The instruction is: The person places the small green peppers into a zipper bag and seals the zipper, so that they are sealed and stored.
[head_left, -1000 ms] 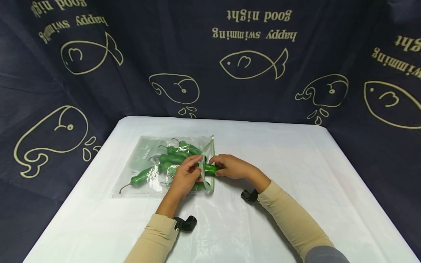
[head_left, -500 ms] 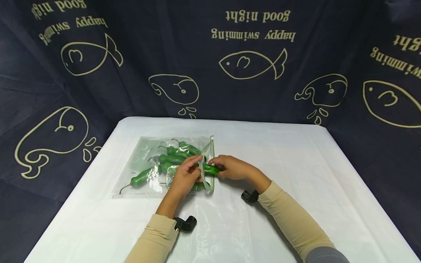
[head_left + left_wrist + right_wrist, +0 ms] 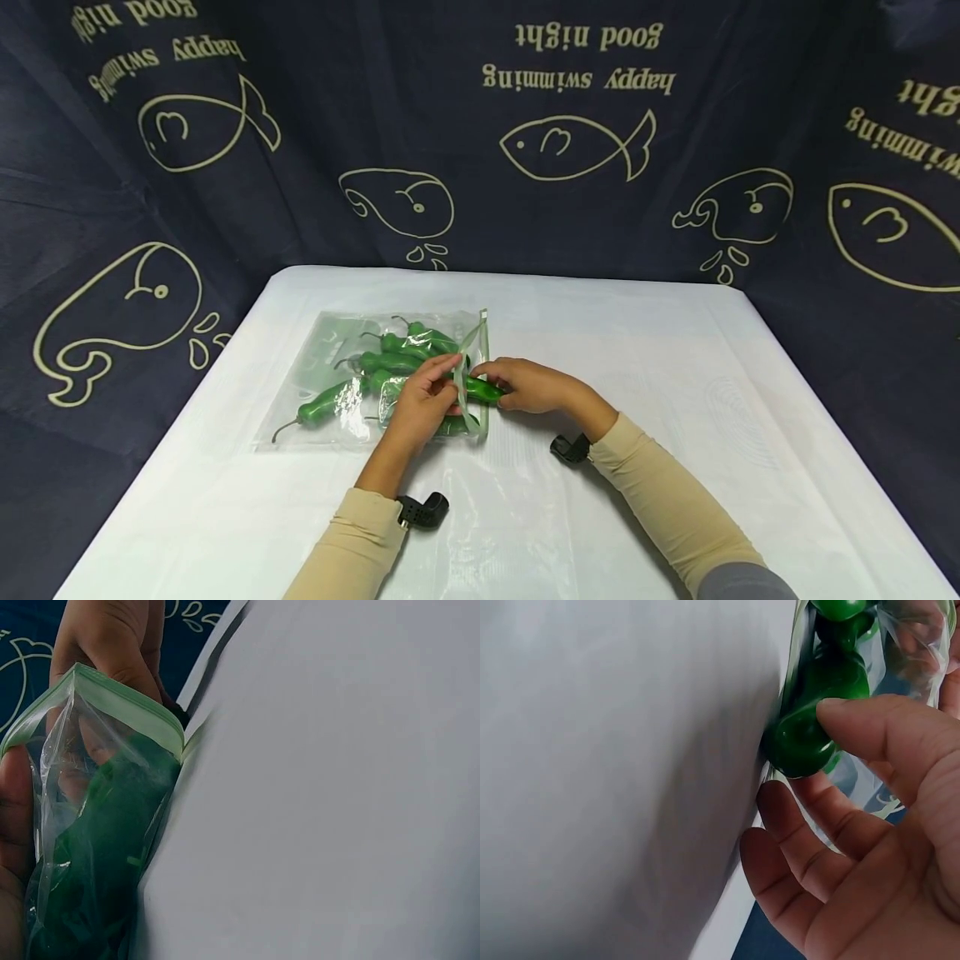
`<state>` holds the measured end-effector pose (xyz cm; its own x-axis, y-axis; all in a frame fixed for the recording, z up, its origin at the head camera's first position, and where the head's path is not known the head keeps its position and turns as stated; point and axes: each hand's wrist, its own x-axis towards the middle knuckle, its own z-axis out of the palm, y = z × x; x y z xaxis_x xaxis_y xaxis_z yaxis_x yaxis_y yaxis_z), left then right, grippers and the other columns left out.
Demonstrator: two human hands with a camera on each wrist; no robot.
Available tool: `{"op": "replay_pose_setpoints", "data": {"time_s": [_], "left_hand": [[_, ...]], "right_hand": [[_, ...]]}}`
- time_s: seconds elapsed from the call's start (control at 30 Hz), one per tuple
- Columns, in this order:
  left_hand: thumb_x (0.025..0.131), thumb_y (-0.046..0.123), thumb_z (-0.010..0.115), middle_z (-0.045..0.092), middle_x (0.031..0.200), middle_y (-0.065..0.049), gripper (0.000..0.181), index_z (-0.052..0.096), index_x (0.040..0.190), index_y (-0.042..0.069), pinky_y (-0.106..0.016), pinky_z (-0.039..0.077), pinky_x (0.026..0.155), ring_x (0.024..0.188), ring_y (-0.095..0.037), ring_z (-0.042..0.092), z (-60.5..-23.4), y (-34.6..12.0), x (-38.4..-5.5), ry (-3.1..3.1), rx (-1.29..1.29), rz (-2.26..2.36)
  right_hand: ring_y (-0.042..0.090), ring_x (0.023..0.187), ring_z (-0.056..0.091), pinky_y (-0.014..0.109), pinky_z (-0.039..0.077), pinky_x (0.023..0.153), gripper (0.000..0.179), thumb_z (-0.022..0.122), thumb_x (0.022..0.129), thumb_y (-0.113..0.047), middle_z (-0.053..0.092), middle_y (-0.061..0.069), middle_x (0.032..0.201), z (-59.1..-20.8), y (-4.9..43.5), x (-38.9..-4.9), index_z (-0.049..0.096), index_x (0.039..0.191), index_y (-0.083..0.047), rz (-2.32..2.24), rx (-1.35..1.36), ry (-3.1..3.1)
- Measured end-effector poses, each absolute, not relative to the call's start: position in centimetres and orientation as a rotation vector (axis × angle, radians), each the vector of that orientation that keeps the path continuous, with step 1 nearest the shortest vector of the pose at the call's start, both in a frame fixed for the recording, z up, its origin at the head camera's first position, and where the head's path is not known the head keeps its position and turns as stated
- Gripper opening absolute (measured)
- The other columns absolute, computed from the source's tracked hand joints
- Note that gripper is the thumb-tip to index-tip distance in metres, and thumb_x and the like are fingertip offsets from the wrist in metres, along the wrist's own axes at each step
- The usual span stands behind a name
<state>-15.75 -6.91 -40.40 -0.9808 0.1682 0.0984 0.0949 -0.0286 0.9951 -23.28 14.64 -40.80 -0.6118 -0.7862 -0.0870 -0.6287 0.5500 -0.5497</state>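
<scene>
A clear zip bag [image 3: 307, 375] with a pale green closure strip lies on its side, its mouth facing right. Several green peppers [image 3: 390, 363] are inside it. My left hand [image 3: 422, 407] pinches the upper layer at the mouth and keeps it lifted; in the left wrist view the closure strip [image 3: 127, 712] stands up in a peak. One green pepper [image 3: 483, 389] sticks out through the opening, and my right hand [image 3: 536, 386] holds its end. The right wrist view shows the thumb on top of that pepper [image 3: 802, 742] and fingers below. Its other end is hidden in the bag.
A white cloth covers the table [image 3: 637, 358]. A flat transparent sheet [image 3: 510, 517] seems to lie between the forearms. Behind the table hangs a dark curtain [image 3: 465, 125] printed with fish and whales. Each wrist carries a black camera [image 3: 425, 511].
My right hand has shifted very slightly, its fingers a little nearer to me, and the pepper's end shows slightly farther right. The left hand and bag stay put.
</scene>
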Motion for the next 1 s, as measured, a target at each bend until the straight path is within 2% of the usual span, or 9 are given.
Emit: {"op": "replay_pose_setpoints", "data": {"time_s": [0.33,0.73,1.0], "left_hand": [[0.092,-0.012,0.049,0.045,0.145,-0.012,0.049,0.051,0.141,-0.005,-0.023,0.059,0.065,0.092,-0.017,0.055,-40.61,-6.95,-15.72,2.166,0.286,2.194],[0.092,-0.013,0.049,0.046,0.144,-0.011,0.048,0.052,0.140,-0.005,-0.021,0.058,0.065,0.092,-0.016,0.056,-40.52,-6.88,-15.82,2.154,0.285,2.207],[0.091,-0.013,0.050,0.047,0.143,-0.011,0.048,0.054,0.139,-0.005,-0.023,0.059,0.065,0.091,-0.016,0.057,-40.42,-6.84,-15.84,2.161,0.272,2.207]], "right_hand": [[0.019,0.107,0.059,0.037,0.052,0.092,0.050,0.069,0.089,-0.001,0.062,0.005,0.119,-40.51,14.35,-23.17,0.054,0.137,-0.010,-0.710,-1.195,2.451],[0.019,0.100,0.059,0.035,0.051,0.087,0.038,0.069,0.090,-0.004,0.062,0.001,0.110,-40.78,13.90,-23.65,0.058,0.127,-0.009,-0.733,-1.244,2.453],[0.015,0.092,0.058,0.031,0.051,0.081,0.026,0.069,0.090,-0.005,0.063,-0.002,0.101,-41.05,13.64,-24.05,0.061,0.113,-0.011,-0.763,-1.250,2.477]]}}
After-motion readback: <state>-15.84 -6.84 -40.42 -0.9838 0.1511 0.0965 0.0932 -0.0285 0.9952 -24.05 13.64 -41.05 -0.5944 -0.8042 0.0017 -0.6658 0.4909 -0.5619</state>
